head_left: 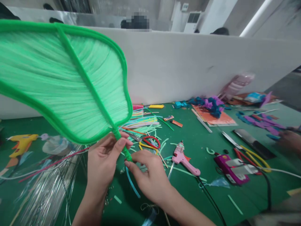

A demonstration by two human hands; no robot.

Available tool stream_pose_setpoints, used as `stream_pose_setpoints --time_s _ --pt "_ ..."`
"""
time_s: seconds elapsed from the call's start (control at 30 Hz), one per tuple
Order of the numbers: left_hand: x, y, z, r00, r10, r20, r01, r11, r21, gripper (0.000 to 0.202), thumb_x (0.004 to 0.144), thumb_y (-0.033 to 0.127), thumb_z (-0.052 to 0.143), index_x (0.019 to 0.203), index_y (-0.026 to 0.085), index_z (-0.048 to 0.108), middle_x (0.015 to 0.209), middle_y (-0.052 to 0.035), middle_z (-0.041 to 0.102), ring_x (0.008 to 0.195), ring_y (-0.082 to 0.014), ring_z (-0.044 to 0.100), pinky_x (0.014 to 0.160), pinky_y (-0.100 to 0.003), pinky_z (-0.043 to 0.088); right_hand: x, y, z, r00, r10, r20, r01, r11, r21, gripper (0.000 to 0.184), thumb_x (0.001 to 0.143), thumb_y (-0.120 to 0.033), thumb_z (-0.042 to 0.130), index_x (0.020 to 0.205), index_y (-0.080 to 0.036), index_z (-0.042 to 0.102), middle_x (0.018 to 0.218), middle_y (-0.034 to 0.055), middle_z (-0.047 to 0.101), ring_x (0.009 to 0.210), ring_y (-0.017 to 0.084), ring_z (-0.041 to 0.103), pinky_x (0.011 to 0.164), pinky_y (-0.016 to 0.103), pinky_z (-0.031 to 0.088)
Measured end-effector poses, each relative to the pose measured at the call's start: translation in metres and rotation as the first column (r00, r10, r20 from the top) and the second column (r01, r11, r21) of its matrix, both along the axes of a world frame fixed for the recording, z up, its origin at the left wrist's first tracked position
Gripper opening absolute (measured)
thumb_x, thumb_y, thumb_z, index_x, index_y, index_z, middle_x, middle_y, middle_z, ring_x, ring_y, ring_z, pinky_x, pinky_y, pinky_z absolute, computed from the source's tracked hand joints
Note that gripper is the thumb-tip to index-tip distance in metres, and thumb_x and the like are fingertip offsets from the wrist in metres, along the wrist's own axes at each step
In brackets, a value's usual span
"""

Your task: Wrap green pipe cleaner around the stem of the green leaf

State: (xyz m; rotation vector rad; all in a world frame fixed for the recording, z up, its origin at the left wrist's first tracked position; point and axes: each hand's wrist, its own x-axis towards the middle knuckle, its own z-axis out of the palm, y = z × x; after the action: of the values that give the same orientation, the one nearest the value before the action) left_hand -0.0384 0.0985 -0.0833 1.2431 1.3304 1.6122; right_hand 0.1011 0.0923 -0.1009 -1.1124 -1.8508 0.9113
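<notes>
A large green leaf-shaped fan [94, 72] fills the upper left, with a fuzzy green rim, a thick midrib and fine pale green strands across it. My left hand [104, 153] grips its wrapped green stem just below the leaf, between thumb and fingers. Lower down, my right hand [148, 172] pinches the bottom end of the same stem. The leaf tilts up and to the left, and its left end runs out of view. Behind my hands lie red-and-yellow scissors [151, 142] and a heap of pastel strips [145, 122].
A pink glue gun [184, 160] lies right of my hands, a yellow one [22, 144] far left. Clear thin rods [47, 188] lie at left. Large scissors [244, 150], a purple power strip [231, 169] and another person's hand [290, 141] are at right. A white partition [174, 66] stands behind.
</notes>
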Motion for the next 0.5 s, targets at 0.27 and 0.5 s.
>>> stream_pose_setpoints --time_s 0.27,0.5 --pt "-0.007 0.001 0.007 0.955 -0.17 0.243 0.183 0.983 -0.03 0.013 0.081 0.031 0.076 0.086 0.02 0.075 0.067 -0.0006 0.069 0.064 -0.015 0.066 0.058 -0.024 0.052 0.01 0.006 0.016 0.976 0.126 -0.175 -0.18 0.923 -0.341 0.015 0.08 -0.031 0.075 0.071 -0.018 0.073 0.067 -0.003 0.067 0.066 0.013 0.057 0.063 0.025 0.042" --pt "-0.008 0.003 0.006 0.95 -0.212 0.231 0.226 0.973 -0.037 0.011 0.082 0.029 0.076 0.086 0.019 0.076 0.067 -0.0004 0.068 0.066 -0.0136 0.065 0.066 -0.022 0.054 0.008 0.011 0.016 0.966 0.036 -0.257 -0.141 0.904 -0.404 0.013 0.069 -0.027 0.083 0.068 -0.018 0.074 0.065 -0.0029 0.067 0.064 0.013 0.055 0.065 0.026 0.042"
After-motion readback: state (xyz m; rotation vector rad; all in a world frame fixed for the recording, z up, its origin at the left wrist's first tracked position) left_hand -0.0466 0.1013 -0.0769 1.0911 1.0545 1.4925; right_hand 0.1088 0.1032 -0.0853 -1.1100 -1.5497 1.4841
